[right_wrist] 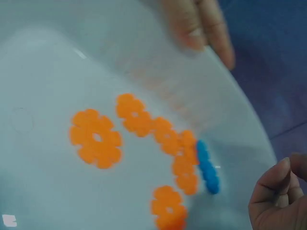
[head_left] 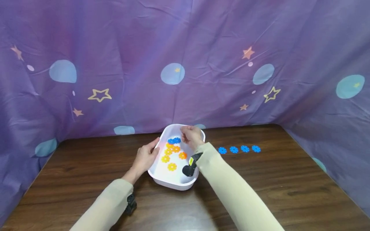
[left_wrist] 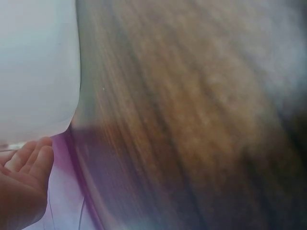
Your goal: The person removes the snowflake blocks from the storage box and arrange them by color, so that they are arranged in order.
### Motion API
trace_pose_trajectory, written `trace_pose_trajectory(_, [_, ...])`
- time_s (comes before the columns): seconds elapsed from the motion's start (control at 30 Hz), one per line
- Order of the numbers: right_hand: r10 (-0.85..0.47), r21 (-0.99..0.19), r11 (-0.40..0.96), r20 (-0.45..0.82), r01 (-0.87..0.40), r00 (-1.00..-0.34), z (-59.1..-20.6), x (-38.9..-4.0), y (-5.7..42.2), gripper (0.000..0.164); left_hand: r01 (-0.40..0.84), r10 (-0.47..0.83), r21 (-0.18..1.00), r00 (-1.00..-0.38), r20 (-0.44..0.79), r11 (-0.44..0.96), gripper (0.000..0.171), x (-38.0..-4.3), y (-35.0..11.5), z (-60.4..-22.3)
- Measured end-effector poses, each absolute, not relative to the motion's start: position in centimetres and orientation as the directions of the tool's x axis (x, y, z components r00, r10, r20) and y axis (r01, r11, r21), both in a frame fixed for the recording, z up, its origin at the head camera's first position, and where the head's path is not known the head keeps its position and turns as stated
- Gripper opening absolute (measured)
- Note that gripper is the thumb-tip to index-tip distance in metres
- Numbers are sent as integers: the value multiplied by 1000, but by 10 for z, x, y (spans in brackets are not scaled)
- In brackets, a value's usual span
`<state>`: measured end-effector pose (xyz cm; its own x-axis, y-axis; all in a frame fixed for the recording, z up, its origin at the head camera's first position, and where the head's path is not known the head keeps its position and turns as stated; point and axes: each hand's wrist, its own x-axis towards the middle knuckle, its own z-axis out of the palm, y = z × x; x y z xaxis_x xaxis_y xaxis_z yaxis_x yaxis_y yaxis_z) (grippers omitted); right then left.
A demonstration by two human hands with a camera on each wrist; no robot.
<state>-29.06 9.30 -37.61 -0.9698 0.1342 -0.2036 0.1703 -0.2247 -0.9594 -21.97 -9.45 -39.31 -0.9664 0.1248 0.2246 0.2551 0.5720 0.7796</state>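
My left hand (head_left: 146,157) grips the left rim of a white plastic tub (head_left: 173,185), thumb on the inner side, fingers outside. In the left wrist view its fingers (left_wrist: 42,163) touch the tub's edge. Orange snowflake-shaped discs (right_wrist: 96,138) lie scattered on the tub floor. Two blue discs (head_left: 174,141) overlap near its far end. My right hand (head_left: 192,136) hovers above the tub's far right side, fingers curled and thumb close to the forefinger. I see no disc between them in the right wrist view, where this hand (right_wrist: 280,196) is at the lower right.
To the right of the tub, several blue discs (head_left: 233,149) lie in a row on the dark wooden table (head_left: 277,179). A purple curtain (head_left: 138,64) with stars and balloons hangs behind the table's back edge. Both wrists carry black cameras (head_left: 131,204).
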Motion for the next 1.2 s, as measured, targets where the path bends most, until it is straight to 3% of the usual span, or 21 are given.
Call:
trace_pose_trajectory(0.2, [151,-974,-168,-178,152,-972,-518,-390,107,12,251,123,777,-968,221,577,43,-221,-96,-395])
trace_pose_trajectory(0.3, [197,-968,-158,-226,196,-954,-537,-402,105,10,248,116,779,-968,222,576,43,-221,-95,-395])
trace_pose_trajectory(0.47, [259,-977,-130,-197,168,-945,-527,-388,100,12,249,114,778,-968,226,576,43,-221,-94,-396])
trace_pose_trajectory(0.63, [267,-987,-3,-157,162,-951,-522,-380,99,18,254,115,775,-966,231,579,43,-220,-95,-396])
trace_pose_trajectory(0.73, [271,-971,155,-135,182,-953,-499,-362,95,18,246,113,780,-968,222,576,43,-220,-95,-395])
trace_pose_trajectory(0.93, [343,-847,401,-215,350,-914,-408,-298,74,20,261,116,770,-964,239,583,43,-220,-96,-395])
trace_pose_trajectory(1.2, [352,-770,547,-143,327,-925,-396,-285,69,25,252,114,783,-967,228,569,43,-220,-96,-396])
